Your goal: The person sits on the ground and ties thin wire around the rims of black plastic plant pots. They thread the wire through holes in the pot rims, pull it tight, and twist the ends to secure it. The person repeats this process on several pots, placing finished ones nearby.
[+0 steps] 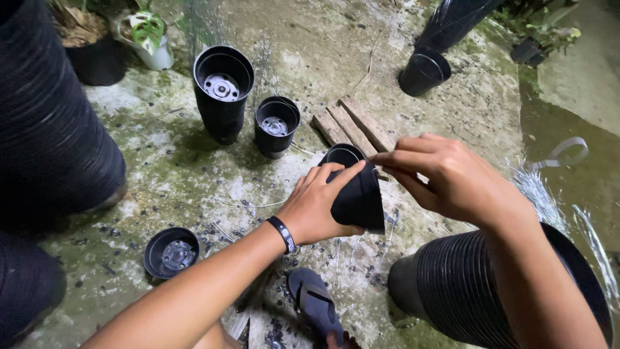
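1. Head view, centre of the frame: the left hand (318, 205) is wrapped around a small black plastic pot (356, 190), held on its side above the ground with its open mouth turned toward the upper part of the frame. The thumb lies along the top of the pot's wall.
2. The right hand (445, 176) comes in from the right, its fingers pinched narrow at the pot's upper right edge and touching it. What they pinch, if anything, is too small to tell.
3. A black wristband (283, 234) sits on the left wrist.
4. Lower right: a stack of nested black pots (452, 284) lies on its side under the right forearm.
5. Upper centre: a tall black pot (223, 90) and a shorter black pot (276, 126) stand upright side by side on the mossy concrete floor (310, 45).
6. Just right of them, above the held pot, lie some wooden slats (352, 126).
7. Lower left: a shallow black pot (170, 252) stands alone on the ground.
8. Upper right: another black pot (423, 71) stands well apart from the hands.
9. Left edge: a large stack of black pots (51, 123) fills the frame side.
10. Bottom centre: a dark sandal (315, 304) lies below the hands.
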